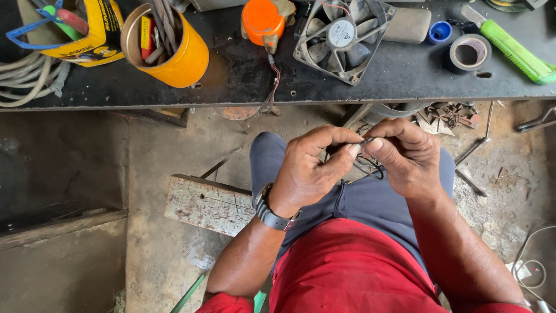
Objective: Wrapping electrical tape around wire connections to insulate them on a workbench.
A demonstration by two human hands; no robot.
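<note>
Both my hands meet above my lap. My left hand (313, 168), with a dark watch on its wrist, pinches a thin black wire (370, 165) between thumb and fingers. My right hand (408, 153) grips the same wire's end, thumb tip against the left thumb. A loop of the wire hangs below the fingers. What sits at the wire's tip is too small to tell.
A dark workbench (243, 75) runs across the top, carrying a yellow tin of tools (174, 49), an orange part (263, 20), a grey cooling fan (341, 37), a tape roll (470, 52) and a green cutter (515, 52). A wooden block (205, 203) lies on the concrete floor.
</note>
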